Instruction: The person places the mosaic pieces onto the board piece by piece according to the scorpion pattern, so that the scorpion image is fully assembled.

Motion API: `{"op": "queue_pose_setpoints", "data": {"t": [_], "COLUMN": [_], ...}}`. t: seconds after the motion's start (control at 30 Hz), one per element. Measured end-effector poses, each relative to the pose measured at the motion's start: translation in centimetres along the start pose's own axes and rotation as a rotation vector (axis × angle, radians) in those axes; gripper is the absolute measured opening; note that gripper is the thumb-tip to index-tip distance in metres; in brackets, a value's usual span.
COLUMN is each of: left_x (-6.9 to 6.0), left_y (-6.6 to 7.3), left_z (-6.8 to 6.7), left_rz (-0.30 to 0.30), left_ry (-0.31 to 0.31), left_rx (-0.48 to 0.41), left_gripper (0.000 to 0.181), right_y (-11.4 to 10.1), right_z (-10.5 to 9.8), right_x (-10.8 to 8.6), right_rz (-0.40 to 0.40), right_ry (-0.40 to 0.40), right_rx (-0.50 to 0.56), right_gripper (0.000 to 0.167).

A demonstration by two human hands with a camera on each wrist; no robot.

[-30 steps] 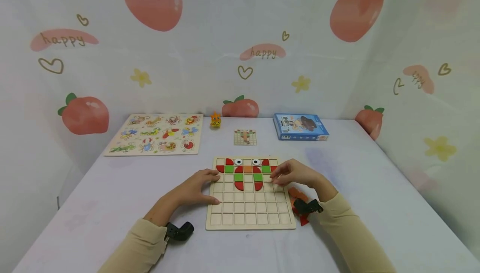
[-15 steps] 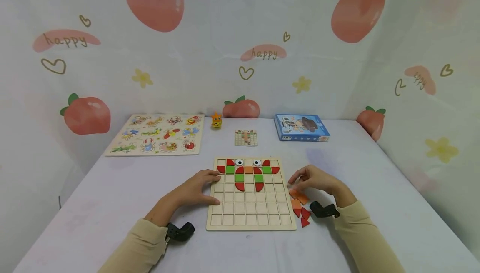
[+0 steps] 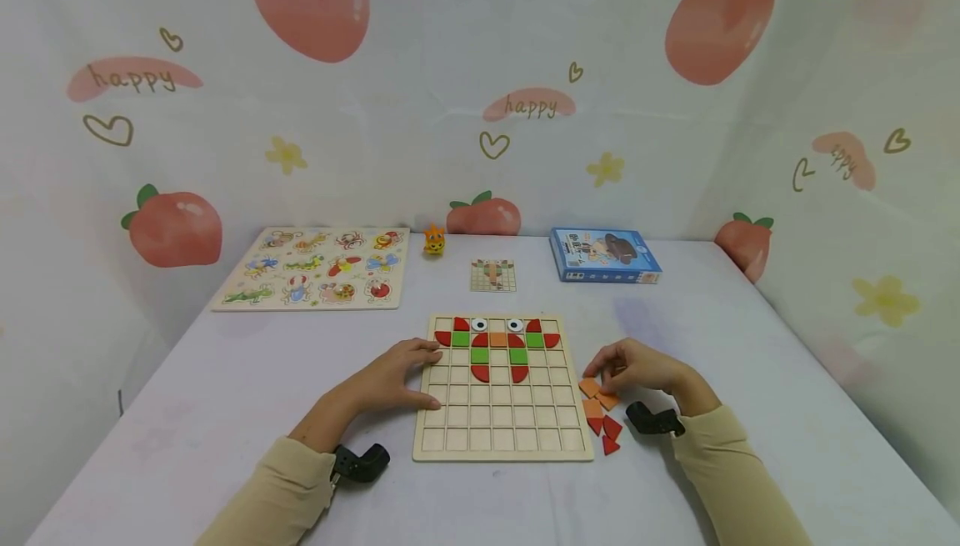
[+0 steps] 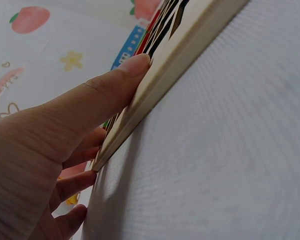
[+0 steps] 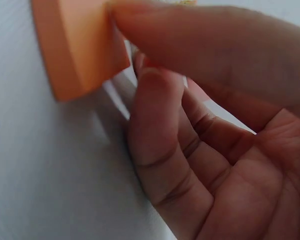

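A square wooden grid board (image 3: 502, 417) lies on the table, bearing red quarter-round, green and orange pieces and two eye pieces in its upper rows. My left hand (image 3: 386, 375) rests at the board's left edge. In the left wrist view its thumb (image 4: 117, 77) lies straight across the rim, with the fingers against the edge farther off. Right of the board, my right hand (image 3: 645, 367) has its fingers curled over loose orange tiles (image 3: 592, 408). Its thumb and finger pinch one orange tile (image 5: 85, 50); the far fingertip is hidden in the right wrist view.
Loose red pieces (image 3: 611, 428) lie below the orange tiles. Behind the board are a small pattern card (image 3: 492, 276), a blue box (image 3: 606, 256), an orange-and-yellow toy figure (image 3: 434, 241) and an insect puzzle board (image 3: 315, 271). A printed cloth backdrop (image 3: 420, 71) stands behind.
My right hand has moved from the board's right side, out to the right and down to the loose orange tiles. The left hand keeps its place at the board's edge.
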State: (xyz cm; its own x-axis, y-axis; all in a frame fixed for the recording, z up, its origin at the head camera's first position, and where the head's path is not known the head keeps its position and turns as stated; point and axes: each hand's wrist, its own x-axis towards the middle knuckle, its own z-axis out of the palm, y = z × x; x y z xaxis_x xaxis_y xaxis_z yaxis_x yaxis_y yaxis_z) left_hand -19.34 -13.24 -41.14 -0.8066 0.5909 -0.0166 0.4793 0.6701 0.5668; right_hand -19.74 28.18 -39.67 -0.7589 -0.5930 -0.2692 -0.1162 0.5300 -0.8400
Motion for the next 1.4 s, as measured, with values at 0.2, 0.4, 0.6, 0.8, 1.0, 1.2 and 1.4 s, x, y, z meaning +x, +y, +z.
{"op": "queue_pose_setpoints", "data": {"t": [0.2, 0.4, 0.6, 0.8, 1.0, 1.2, 1.4], "left_x": [0.0, 0.1, 0.1, 0.1, 0.1, 0.1, 0.1], "left_y": [0.0, -0.1, -0.2, -0.1, 0.0, 0.0, 0.0], "left_z": [0.0, 0.1, 0.0, 0.0, -0.2, -0.1, -0.1], "left_rz": [-0.007, -0.002, 0.001, -0.011, -0.013, -0.019, -0.015], "left_ry": [0.002, 0.006, 0.004, -0.006, -0.008, -0.009, -0.009], "left_rx": [0.000, -0.001, -0.004, -0.020, -0.021, -0.018, -0.012], "left_gripper": [0.080, 0.079, 0.080, 0.081, 0.081, 0.081, 0.081], "right_y": [-0.2, -0.5, -0.6, -0.4, -1.3, -2.2, -3.2], "right_z": [0.2, 0.2, 0.1, -0.1, -0.3, -0.1, 0.4], "right_x": [0.1, 0.0, 0.1, 0.3, 0.7, 2.0, 3.5], "right_rz": [0.012, 0.007, 0.004, 0.019, 0.002, 0.027, 0.049], "right_ry": [0.002, 0.005, -0.001, 0.007, 0.037, 0.077, 0.121], "right_rx": [-0.009, -0.013, -0.008, -0.007, 0.033, 0.046, 0.076], "right_gripper": [0.027, 0.026, 0.022, 0.017, 0.021, 0.023, 0.023]}}
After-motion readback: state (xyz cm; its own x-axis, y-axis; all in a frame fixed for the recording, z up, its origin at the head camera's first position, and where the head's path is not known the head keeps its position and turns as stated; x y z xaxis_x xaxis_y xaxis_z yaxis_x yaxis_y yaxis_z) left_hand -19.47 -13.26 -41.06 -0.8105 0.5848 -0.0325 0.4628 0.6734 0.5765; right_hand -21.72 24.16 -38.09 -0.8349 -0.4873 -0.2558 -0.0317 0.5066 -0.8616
